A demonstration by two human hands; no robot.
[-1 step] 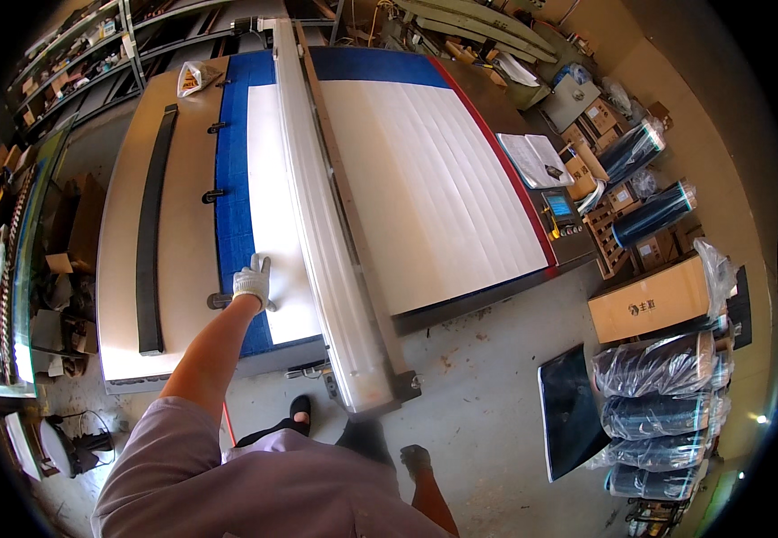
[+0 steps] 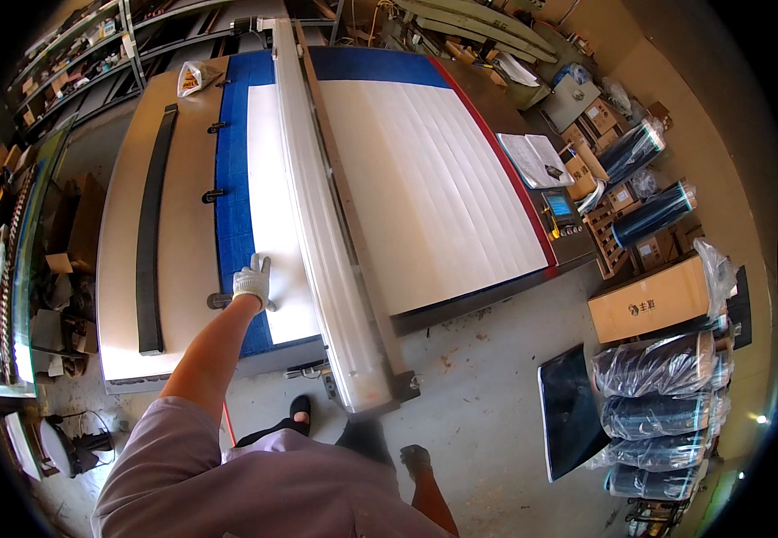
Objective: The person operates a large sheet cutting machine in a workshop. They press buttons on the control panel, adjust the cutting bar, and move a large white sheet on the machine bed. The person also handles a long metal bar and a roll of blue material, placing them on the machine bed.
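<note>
My left hand (image 2: 252, 280), in a white knitted glove, rests at the edge where a blue strip (image 2: 234, 161) meets a white sheet (image 2: 274, 215) on the large work table. Its fingers stretch out over the sheet, and no object shows in it. Just beside its wrist is a dark clamp (image 2: 219, 301) at the blue strip's edge. To its right, a long pale beam (image 2: 317, 242) spans the table and overhangs the front edge. My right hand (image 2: 416, 460), dark and low by my side, hangs above the floor; its fingers are too dark to read.
A long black bar (image 2: 152, 242) and a plastic bag (image 2: 196, 79) lie on the table's left part. Beyond the red edge strip (image 2: 497, 143) sit an open notebook (image 2: 537, 160) and a control panel (image 2: 561, 213). Plastic-wrapped rolls (image 2: 653, 363) and a cardboard box (image 2: 649, 300) stand at right.
</note>
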